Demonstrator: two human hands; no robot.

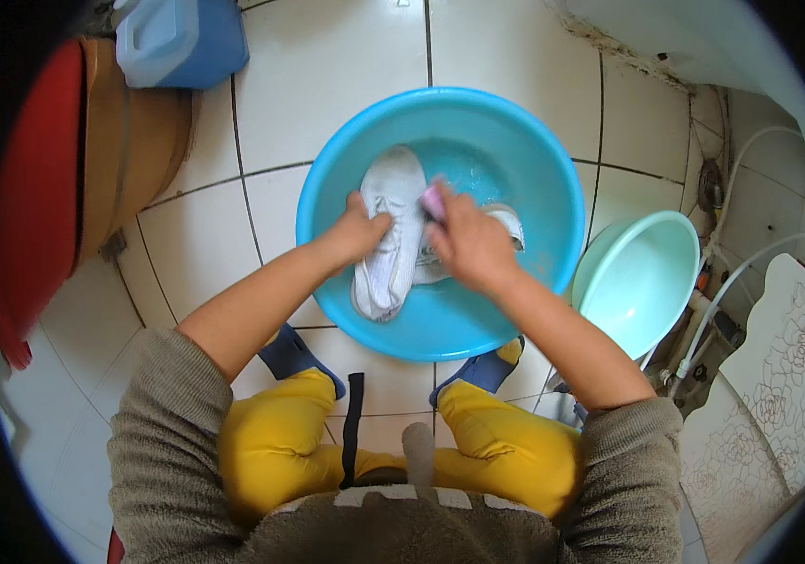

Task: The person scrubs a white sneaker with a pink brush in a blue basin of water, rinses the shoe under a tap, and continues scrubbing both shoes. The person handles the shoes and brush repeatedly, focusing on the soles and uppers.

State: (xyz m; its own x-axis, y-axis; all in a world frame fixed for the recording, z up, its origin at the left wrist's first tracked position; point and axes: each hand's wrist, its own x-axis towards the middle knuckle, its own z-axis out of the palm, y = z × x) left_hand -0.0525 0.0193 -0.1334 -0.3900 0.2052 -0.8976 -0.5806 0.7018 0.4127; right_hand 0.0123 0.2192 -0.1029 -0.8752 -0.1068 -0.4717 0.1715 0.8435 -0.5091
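Observation:
A large blue plastic basin [473, 331] stands on the floor between my feet. Inside it, my left hand [360, 231] grips a white fabric shoe [402, 176] by its opening, the toe pointing away from me. Beside that shoe, my right hand [469, 240] holds a small pink object [433, 203], blurred, perhaps a brush or a bar of soap, close to the shoe's right side. A second white shoe [506, 220] lies lower in the basin, partly covered by my right hand and the first shoe. A little water glistens on the basin's bottom.
To the right, a mint-green basin [639, 282] leans on its side near white hoses [720, 289] and a patterned white panel [773, 388]. At the upper left are a jug of blue liquid [187, 46] and a brown container [134, 134] beside something red [39, 176]. White tiles [332, 63] cover the floor.

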